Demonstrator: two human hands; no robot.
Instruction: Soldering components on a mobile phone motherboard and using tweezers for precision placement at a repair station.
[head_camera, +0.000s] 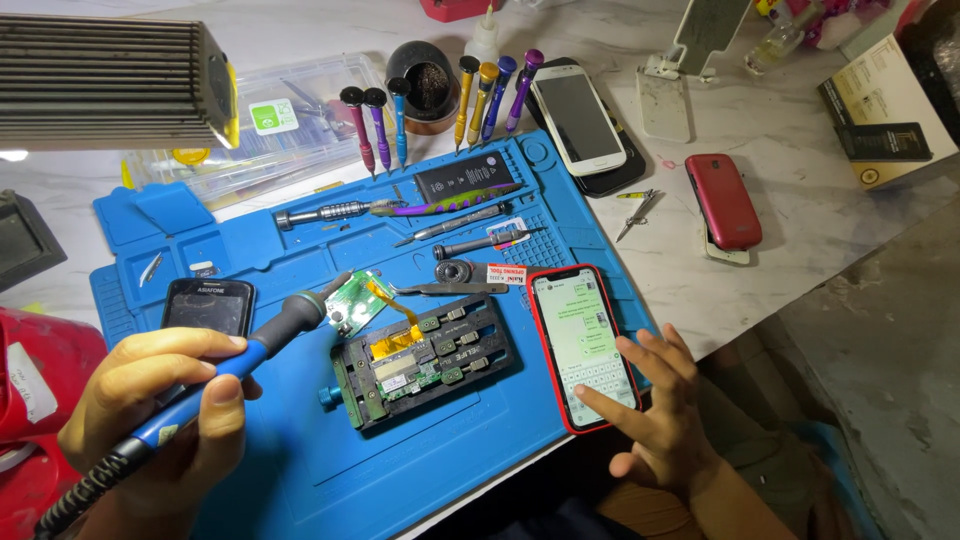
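Observation:
My left hand (160, 405) grips a blue and black soldering iron (265, 340), its tip resting near a small green circuit board (357, 300). That board hangs off the top left of a black clamp fixture (425, 360) holding another board with a yellow flex strip. My right hand (660, 405) hovers with fingers spread, the index finger touching the lit screen of a red-cased phone (582, 345) lying at the mat's right edge. Everything sits on a blue work mat (300, 450).
Several screwdrivers (440, 100) stand along the mat's far edge. A flat battery (463, 180), tweezers (450, 289) and metal tools lie on the mat. A dark phone (208, 305) lies at left, a white phone (577, 118) and a red phone (723, 200) on the marble table (800, 150).

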